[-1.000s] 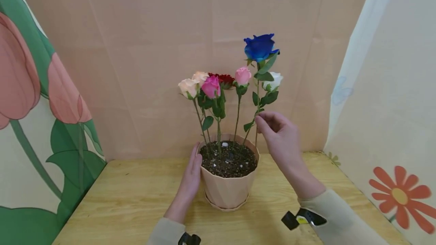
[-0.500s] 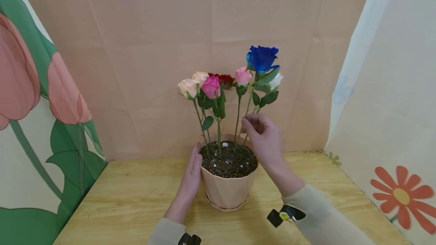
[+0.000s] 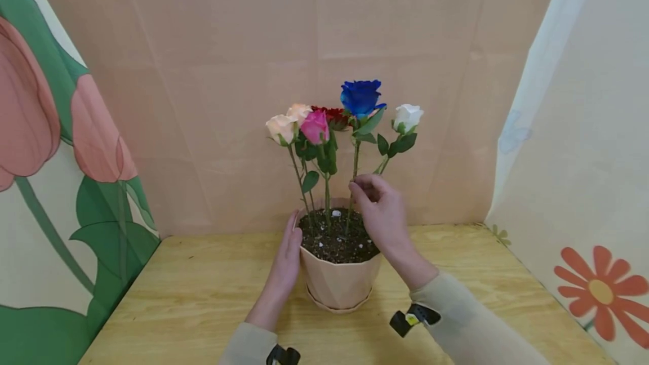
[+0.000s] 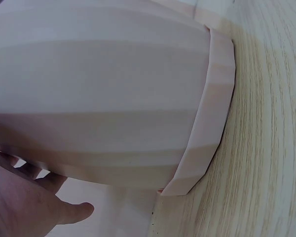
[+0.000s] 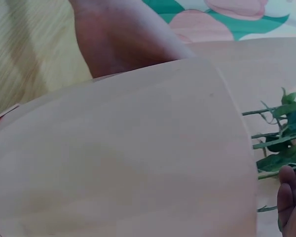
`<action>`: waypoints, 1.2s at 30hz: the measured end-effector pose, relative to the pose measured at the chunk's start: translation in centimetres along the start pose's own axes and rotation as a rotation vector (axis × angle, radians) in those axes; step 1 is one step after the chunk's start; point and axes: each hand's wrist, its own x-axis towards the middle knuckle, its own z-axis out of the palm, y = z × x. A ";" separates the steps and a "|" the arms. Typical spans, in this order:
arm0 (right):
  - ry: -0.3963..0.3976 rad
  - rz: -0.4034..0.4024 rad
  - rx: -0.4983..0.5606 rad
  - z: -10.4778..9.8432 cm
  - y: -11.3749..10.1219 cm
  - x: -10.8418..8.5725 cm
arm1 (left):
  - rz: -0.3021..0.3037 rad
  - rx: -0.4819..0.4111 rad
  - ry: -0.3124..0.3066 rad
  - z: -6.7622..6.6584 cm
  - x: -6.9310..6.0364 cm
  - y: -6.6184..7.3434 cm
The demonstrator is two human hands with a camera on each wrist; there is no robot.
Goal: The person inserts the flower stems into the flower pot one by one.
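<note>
In the head view, my right hand (image 3: 381,207) pinches the stem of a blue rose (image 3: 361,97) between thumb and fingers, over the right side of a pale pink faceted flowerpot (image 3: 339,283). Whether the rose's lower stem end is in the dark soil (image 3: 337,246) cannot be told. My left hand (image 3: 285,261) rests with straight fingers against the pot's left side. A magenta rose (image 3: 315,127), peach roses (image 3: 281,128), a dark red flower (image 3: 332,115) and a white rose (image 3: 408,117) stand in the pot. The light pink rose is mostly hidden behind the blue one.
The pot stands in a matching saucer (image 4: 207,118) on a wooden table (image 3: 203,297). A pinkish backdrop (image 3: 228,72) rises behind it. Printed flower panels flank the table, with large tulips (image 3: 96,134) at the left and an orange flower (image 3: 600,292) at the right.
My right hand has carried the blue rose left and lower, from beside the white rose to in front of the light pink one. My left hand has stayed against the pot.
</note>
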 end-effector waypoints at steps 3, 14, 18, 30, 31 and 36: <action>-0.006 -0.021 -0.016 0.2 0.3 0.0 | 0.001 0.002 0.003 0.0 0.0 0.0; -0.004 -0.068 -0.097 0.6 1.3 -0.1 | -0.007 0.001 -0.002 0.0 -0.1 0.1; -0.019 -0.080 -0.145 0.8 1.7 -0.4 | -0.012 0.006 0.002 0.0 -0.1 0.1; -0.070 -0.048 -0.265 1.2 2.1 -0.6 | -0.006 0.010 0.000 -0.1 -0.1 0.1; -0.073 -0.047 -0.269 1.3 2.1 -0.6 | -0.007 0.010 0.000 -0.1 -0.1 0.1; -0.084 -0.048 -0.297 1.3 2.2 -0.8 | -0.009 0.010 0.000 -0.1 -0.1 0.1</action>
